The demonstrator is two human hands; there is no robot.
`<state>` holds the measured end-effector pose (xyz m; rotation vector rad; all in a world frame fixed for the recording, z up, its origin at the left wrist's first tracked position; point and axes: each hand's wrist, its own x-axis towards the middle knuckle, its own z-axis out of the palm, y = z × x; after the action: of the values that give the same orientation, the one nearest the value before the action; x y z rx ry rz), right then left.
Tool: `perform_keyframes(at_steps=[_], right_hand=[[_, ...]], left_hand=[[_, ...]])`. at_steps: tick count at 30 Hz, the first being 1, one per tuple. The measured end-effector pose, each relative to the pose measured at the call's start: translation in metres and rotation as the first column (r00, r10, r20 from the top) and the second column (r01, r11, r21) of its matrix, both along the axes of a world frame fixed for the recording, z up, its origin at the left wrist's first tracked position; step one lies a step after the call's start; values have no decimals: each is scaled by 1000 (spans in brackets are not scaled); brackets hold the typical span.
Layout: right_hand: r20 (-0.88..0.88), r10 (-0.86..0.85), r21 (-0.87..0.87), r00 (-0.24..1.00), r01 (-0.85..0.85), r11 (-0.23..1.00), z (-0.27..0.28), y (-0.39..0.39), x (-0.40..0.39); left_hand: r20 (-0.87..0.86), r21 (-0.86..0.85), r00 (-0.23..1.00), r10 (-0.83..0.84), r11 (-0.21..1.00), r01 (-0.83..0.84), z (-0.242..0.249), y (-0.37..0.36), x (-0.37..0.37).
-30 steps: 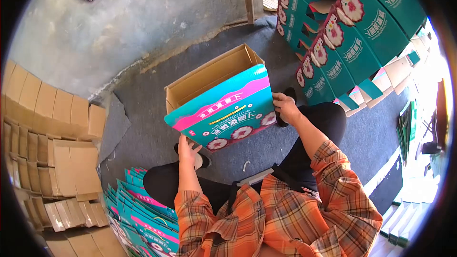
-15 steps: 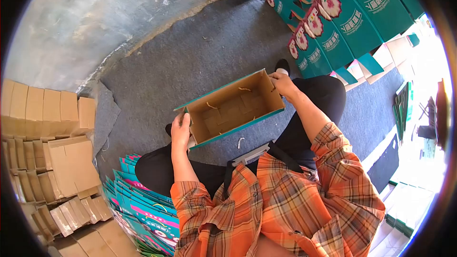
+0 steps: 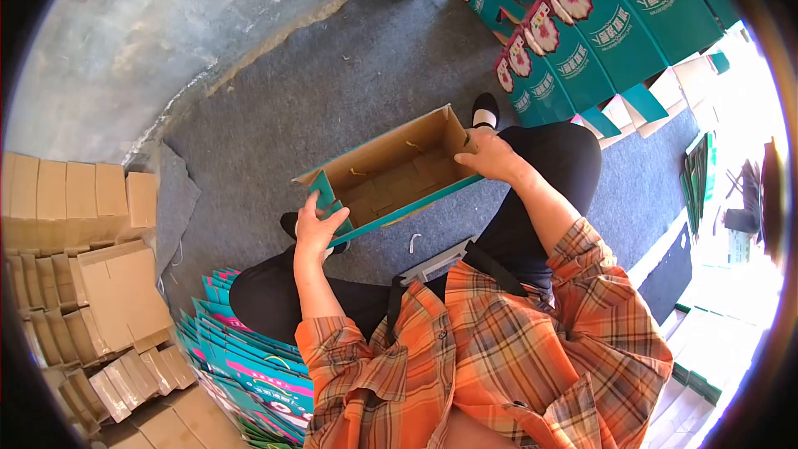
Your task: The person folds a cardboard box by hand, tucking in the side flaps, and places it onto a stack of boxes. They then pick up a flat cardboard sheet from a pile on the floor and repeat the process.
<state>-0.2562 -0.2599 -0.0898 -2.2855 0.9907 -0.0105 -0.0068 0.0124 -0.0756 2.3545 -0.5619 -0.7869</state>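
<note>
An open-topped cardboard box (image 3: 391, 175), teal outside and plain brown inside, is held above the floor between my legs. Short cord loops show on its inner walls. My left hand (image 3: 314, 229) grips the left end, its thumb over a teal end flap (image 3: 322, 191) that leans inward. At the opposite end, my right hand (image 3: 492, 155) has the edge between thumb and fingers, some of them hidden by the wall.
Brown cartons (image 3: 62, 191) are stacked along the left. Flat teal printed bags or boxes (image 3: 249, 357) lie beside my left leg. Standing teal boxes (image 3: 582, 50) line the upper right. A grey tool-like piece (image 3: 436, 262) lies near my lap; a concrete wall (image 3: 208, 17) rises at upper left.
A teal flap at the box's left end now leans inward under my left thumb. My right hand has turned further over the right edge. The view has shifted slightly.
</note>
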Motion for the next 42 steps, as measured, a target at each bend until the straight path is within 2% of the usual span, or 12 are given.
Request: perform_keyframes(at_steps=[2,4,6,9,15,20,27,29,30,36,38,42], right_hand=[[10,-28,61,1000,27,998,8,0,3],[19,-54,121,998,51,991,16,0,5],[305,10,352,952,-122,928,20,-1,4],[122,97,397,988,-138,908,25,-5,6],[173,76,512,982,-155,845,-9,2,16],[89,86,572,992,-122,811,-6,-7,28],[11,36,488,999,-36,872,-19,-9,34],[0,27,469,1000,-24,883,-15,-8,37],[-5,7,328,1000,-5,944,-13,-7,38],[125,-101,-180,987,123,976,-4,3,40],[176,68,-352,982,-2,936,2,5,36],[189,279,-389,941,-190,902,4,25,30]], left_hand=[[-252,-49,967,35,998,-49,-2,-1,4],[-241,-43,970,21,999,-33,-4,-1,7],[-231,-37,973,8,999,-17,-1,-2,6],[-203,14,978,-50,998,54,6,-7,2],[-212,39,972,-100,993,111,9,-10,-3],[-42,85,975,-219,971,222,-7,-3,1],[-188,30,966,-178,982,186,4,-1,10],[-237,30,934,-267,959,281,2,4,14],[-238,30,934,-266,959,281,3,2,13],[-99,15,988,-116,993,118,1,-11,8],[194,90,959,-205,977,191,-25,-9,18],[354,66,911,-212,977,202,-30,-14,11]])
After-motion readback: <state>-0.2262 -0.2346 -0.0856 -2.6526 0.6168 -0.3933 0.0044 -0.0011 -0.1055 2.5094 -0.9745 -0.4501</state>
